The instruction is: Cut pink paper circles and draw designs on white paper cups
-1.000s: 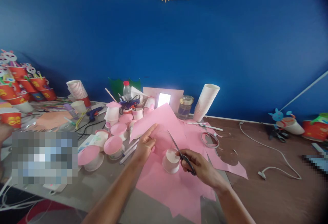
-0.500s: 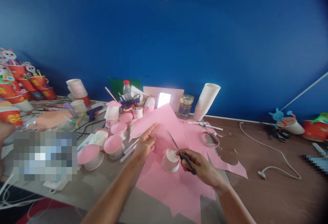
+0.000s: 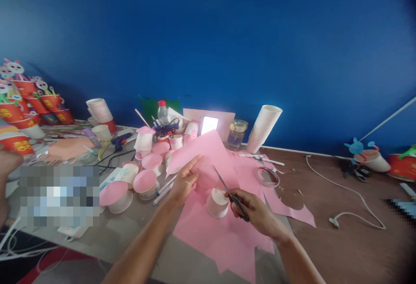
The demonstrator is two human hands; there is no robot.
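Cluttered table [image 3: 325, 240], right hand [image 3: 256, 213] gripping scissors [image 3: 230, 194], upturned paper cup [image 3: 217, 203] on pink paper [image 3: 211, 236]

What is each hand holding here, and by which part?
Right hand holds the scissors by their handles; left hand holds the raised pink sheet at its edge.

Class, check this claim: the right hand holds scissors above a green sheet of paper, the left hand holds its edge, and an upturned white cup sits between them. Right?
No: the paper is pink, not green, as the head view shows. The right hand does hold the scissors, the left hand holds the sheet's edge, and the upturned white cup sits between them.
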